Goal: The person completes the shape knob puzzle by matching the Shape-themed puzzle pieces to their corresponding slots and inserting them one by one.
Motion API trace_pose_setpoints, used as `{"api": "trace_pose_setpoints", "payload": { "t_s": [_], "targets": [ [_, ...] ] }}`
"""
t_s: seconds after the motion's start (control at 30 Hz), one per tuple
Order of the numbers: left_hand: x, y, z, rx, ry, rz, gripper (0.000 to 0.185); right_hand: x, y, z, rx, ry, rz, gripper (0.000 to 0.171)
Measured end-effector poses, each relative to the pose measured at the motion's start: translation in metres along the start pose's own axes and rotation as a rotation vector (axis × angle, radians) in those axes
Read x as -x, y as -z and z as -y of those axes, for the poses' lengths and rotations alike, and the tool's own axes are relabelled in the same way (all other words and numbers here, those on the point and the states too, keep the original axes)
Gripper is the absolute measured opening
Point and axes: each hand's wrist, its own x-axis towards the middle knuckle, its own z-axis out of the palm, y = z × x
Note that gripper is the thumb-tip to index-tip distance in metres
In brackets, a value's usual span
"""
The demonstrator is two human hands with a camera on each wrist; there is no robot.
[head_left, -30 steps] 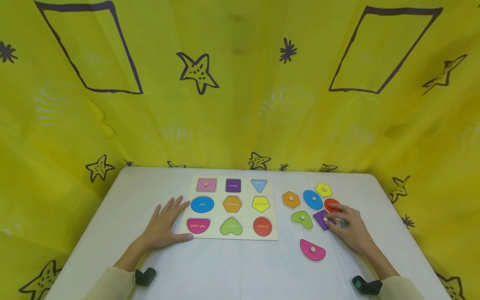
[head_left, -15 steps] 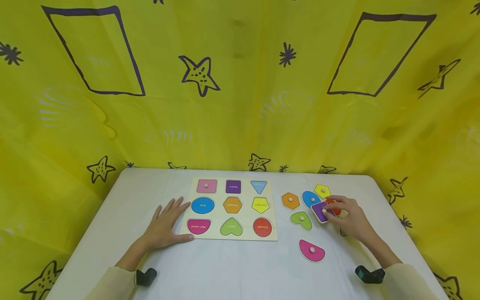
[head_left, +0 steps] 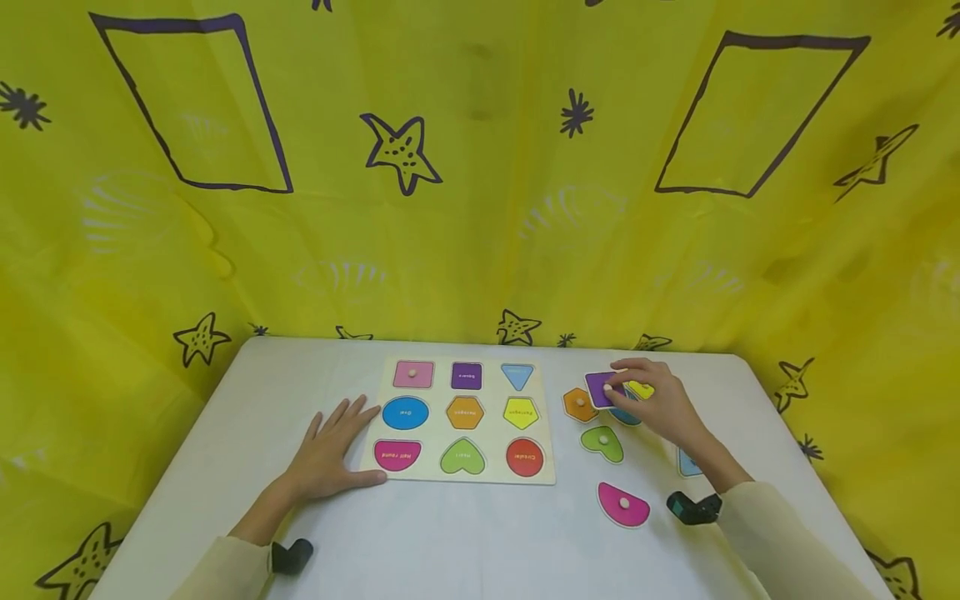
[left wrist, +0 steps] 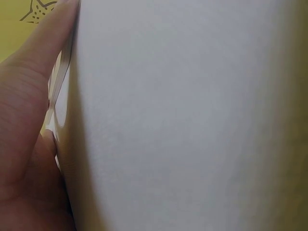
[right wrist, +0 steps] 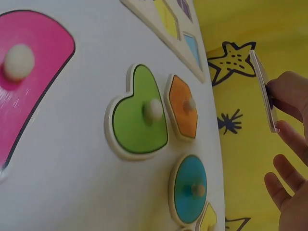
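My right hand [head_left: 662, 406] pinches the small round knob of a purple square puzzle piece [head_left: 596, 386], raised over the orange hexagon piece [head_left: 576, 405] and the blue oval piece [head_left: 624, 417]. In the right wrist view the square [right wrist: 262, 91] shows edge-on, lifted well off the table. My left hand [head_left: 330, 452] lies with fingers spread at the left edge of the shape puzzle board [head_left: 493, 439], thumb at its near corner. The board has several coloured, labelled shapes; a pink rectangle piece [head_left: 422, 374] with a knob sits at its far left.
Loose knobbed pieces lie right of the board: a green heart [head_left: 600, 451], a magenta half-round [head_left: 633, 509] and a yellow pentagon [head_left: 640, 390], partly covered by the hand. A light blue piece [head_left: 687, 464] shows beside the right wrist. A yellow curtain [head_left: 480, 208] stands behind the white table [head_left: 450, 542].
My right hand has picked the purple square up from among the loose pieces and carried it left and away from me. The left hand has stayed at the board's edge.
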Motion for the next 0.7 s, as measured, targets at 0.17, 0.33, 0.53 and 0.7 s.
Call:
{"api": "trace_pose_setpoints", "payload": {
  "t_s": [0.17,0.33,0.53,0.7],
  "targets": [
    [0.001,0.0,0.0,0.028,-0.026,-0.031,0.107,-0.02,-0.019,0.015,-0.033,-0.026,0.01,0.018],
    [0.002,0.0,-0.001,0.034,-0.032,-0.036,0.107,-0.038,-0.037,0.029,-0.096,-0.089,0.037,0.022],
    [0.002,0.004,-0.004,0.007,-0.008,-0.006,0.106,-0.06,-0.061,0.043,-0.162,-0.097,0.055,0.019],
    [0.001,0.004,-0.004,-0.002,-0.005,-0.006,0.105,-0.074,-0.085,0.055,-0.185,-0.055,0.051,0.017]
  ]
}}
